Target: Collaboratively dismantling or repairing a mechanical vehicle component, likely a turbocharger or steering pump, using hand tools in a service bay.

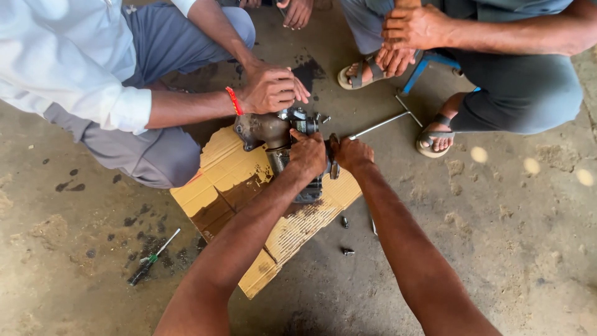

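Observation:
A grimy metal engine part [273,134] lies on an oil-stained sheet of cardboard [227,174] on the concrete floor. My left hand [307,154] grips the part's upper middle. My right hand [353,154] closes on the dark round end of the part right beside it. A co-worker's hands [272,87], one wrist with a red band, press on the part's top from the left. A long T-handle wrench [385,122] lies on the floor just beyond my right hand.
A screwdriver with a green and black handle [151,258] lies at lower left. Loose bolts [344,221] sit by the cardboard's right edge. Another person in sandals [435,138] squats at upper right on a blue stool [429,62]. Oil spots mark the floor.

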